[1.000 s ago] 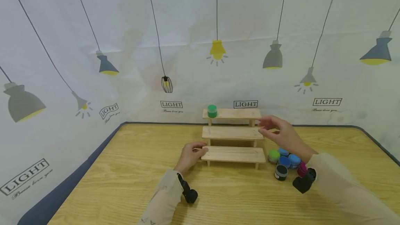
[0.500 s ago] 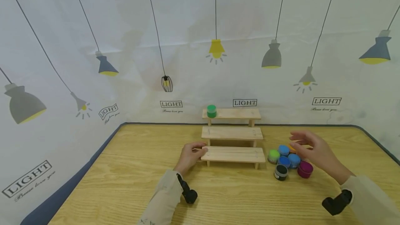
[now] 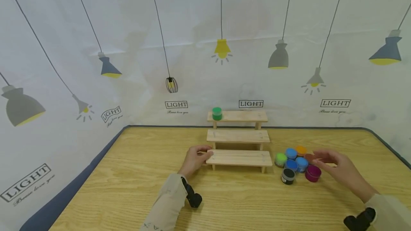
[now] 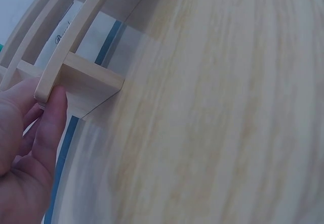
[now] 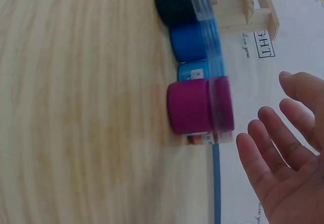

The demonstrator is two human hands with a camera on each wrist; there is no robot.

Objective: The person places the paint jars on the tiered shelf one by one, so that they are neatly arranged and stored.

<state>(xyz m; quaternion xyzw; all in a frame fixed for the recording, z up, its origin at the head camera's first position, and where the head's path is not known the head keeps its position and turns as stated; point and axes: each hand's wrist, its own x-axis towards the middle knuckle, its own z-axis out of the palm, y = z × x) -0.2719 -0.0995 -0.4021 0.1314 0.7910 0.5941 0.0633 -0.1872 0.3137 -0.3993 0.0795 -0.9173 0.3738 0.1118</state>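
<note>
One green jar (image 3: pixel 217 113) stands on the top shelf of the rack (image 3: pixel 238 136) at frame centre; seven jars (image 3: pixel 296 164) wait at lower right. Your left hand (image 3: pixel 194 159) grips the rack's bottom shelf, and your right hand (image 3: pixel 340 168) hovers with fingers spread by the magenta jar (image 3: pixel 313 173).

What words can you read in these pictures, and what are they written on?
"LIGHT": printed in a box on the backdrop with drawn lamps, behind the wooden shelf.
"LIGHT" shows again at several spots on the backdrop, such as and.
The small script line under each "LIGHT" is too small to read.
The label on the blue jar in the right wrist view is blurred.
The jar lids bear no words.
</note>
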